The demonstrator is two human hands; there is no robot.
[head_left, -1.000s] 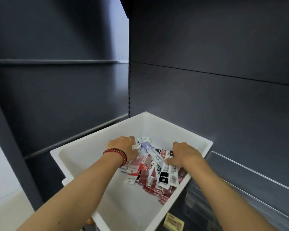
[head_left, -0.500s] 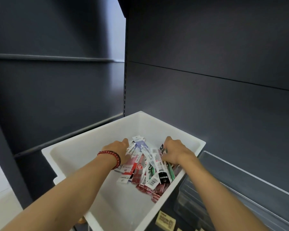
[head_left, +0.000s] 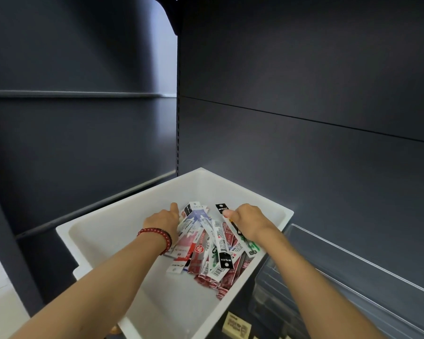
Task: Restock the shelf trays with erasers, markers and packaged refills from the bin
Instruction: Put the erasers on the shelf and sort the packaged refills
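Observation:
A white plastic bin (head_left: 242, 189) sits in front of me, against the dark shelf unit. In its right half lies a pile of packaged refills (head_left: 213, 250) in red, white, black and green wrappers. My left hand (head_left: 163, 220), with a red bead bracelet on the wrist, holds the pile's left side, its fingers hidden behind the packets. My right hand (head_left: 249, 221) grips the right side, fingers curled over the packets and thumb on a black-topped one. No markers are visible in the bin.
A clear plastic shelf tray (head_left: 353, 277) stands just right of the bin, and a boxed eraser (head_left: 236, 324) lies below the bin's near corner. Dark back panels rise behind, and a shelf ledge (head_left: 96, 206) runs along the left.
Both hands have slid toward the bin's far side and closed in on the pile. The packets have bunched and fanned out between them.

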